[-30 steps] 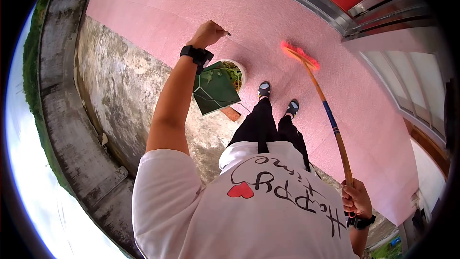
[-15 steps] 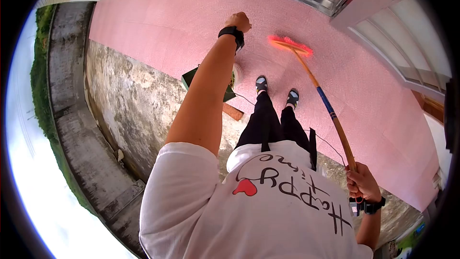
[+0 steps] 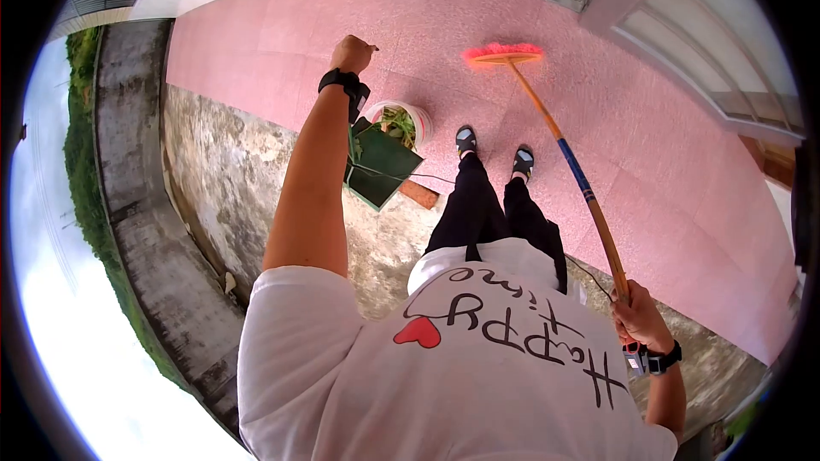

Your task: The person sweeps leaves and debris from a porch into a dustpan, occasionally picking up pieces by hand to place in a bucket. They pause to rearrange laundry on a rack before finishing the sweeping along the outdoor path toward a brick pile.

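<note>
The left hand [image 3: 353,55] has swung leftward, revealing more of the bucket [image 3: 424,124]; its grip is closed, contents unclear. At lower right, the right hand [image 3: 642,321] still clamps the broom [image 3: 567,152].

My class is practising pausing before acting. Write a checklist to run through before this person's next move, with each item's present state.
1. Right hand closed around the broom handle: ok.
2. Both hands on the handle: not ok; the left hand is away from it.
3. Broom head apart from the shoes: ok.
4. Small dark item at the left hand identified: cannot tell.
5. Thin dark cord free of the legs: cannot tell.
</note>
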A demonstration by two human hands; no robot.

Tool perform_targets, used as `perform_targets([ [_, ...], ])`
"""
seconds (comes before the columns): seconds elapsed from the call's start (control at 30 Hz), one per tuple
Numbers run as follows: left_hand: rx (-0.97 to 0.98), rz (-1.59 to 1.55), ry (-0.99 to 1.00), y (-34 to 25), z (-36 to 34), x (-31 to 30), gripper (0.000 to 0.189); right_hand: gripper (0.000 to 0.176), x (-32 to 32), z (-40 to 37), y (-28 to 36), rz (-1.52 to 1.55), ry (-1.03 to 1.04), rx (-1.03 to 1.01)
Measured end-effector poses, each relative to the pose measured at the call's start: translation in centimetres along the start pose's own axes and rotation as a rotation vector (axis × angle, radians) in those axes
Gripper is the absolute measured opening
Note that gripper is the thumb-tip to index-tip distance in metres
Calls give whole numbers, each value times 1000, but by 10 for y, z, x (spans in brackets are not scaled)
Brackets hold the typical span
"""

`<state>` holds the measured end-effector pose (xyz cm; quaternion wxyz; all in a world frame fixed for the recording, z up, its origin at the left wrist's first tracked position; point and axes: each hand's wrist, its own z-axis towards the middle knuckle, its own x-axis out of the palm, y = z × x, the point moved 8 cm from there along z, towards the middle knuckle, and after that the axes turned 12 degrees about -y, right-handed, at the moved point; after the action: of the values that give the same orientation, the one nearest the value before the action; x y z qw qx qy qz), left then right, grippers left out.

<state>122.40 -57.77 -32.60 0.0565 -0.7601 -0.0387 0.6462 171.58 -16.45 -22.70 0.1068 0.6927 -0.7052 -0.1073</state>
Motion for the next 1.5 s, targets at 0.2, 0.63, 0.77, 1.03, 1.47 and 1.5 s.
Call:
perform_targets([
  [0.2, 50, -15, -181, 48, -16, -23, 23, 17, 9, 2, -6, -80, 81, -154],
  [0.63, -54, -14, -184, 128, -58, -64, 26, 19, -15, -23, -17, -816, -148, -592],
  [0.77, -25, -19, -220, 136, -63, -69, 27, 24, -24, -35, -42, -918, -125, -546],
  [1.03, 26, 44, -243, 140, -64, -74, 27, 27, 14, -48, -28, -993, 9, -580],
  [1.47, 20, -20, -301, 186, -83, -84, 24, 18, 26, -35, -15, -1060, -200, -657],
  [1.5, 23, -18, -309, 189, -83, -84, 24, 18, 17, -35, -23, -1094, -205, -689],
])
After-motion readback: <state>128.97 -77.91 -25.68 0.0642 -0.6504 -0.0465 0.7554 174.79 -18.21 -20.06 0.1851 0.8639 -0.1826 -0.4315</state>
